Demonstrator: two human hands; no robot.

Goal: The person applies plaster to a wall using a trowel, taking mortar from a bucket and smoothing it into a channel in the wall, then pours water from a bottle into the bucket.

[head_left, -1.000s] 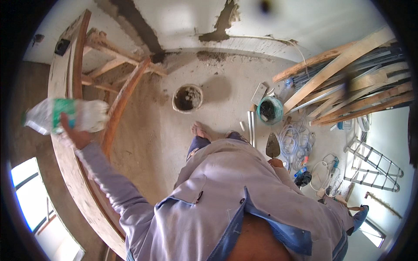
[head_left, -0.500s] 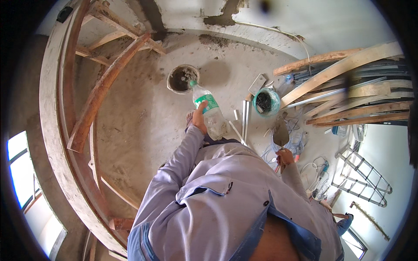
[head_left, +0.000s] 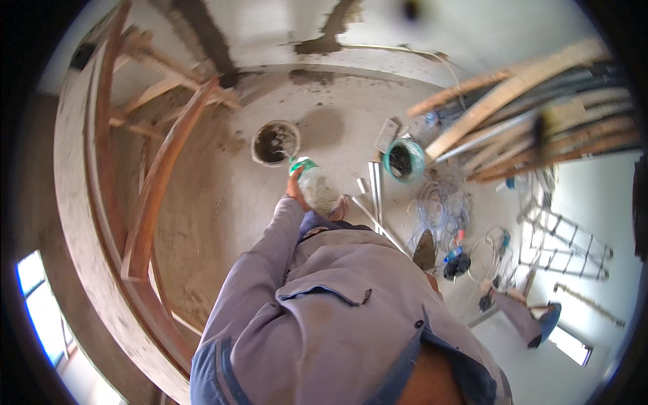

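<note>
My left hand (head_left: 295, 186) is wrapped round a clear plastic bottle (head_left: 317, 190) with a green label. The bottle is tilted, its neck toward a round bucket (head_left: 255, 154) holding grey, wet-looking mix. A pale streak by the bottle's mouth looks like liquid, though blur makes it hard to tell. At my right side a pointing trowel (head_left: 424, 252) with a mortar-stained blade points away from me. Only a sliver of my right hand (head_left: 433, 281) shows at its handle; my jacket hides the rest.
A teal bucket (head_left: 416, 160) with dark contents stands by white trim strips (head_left: 375, 196). Timber planks (head_left: 513, 94) are stacked at right, above coiled clear hose (head_left: 439, 206) and cables. A wooden frame (head_left: 81, 223) curves along the left. Another person (head_left: 516, 316) is at lower right.
The bottle has tipped further toward the bucket. My right hand and the trowel have drawn back toward my body. The other person shows more at lower right.
</note>
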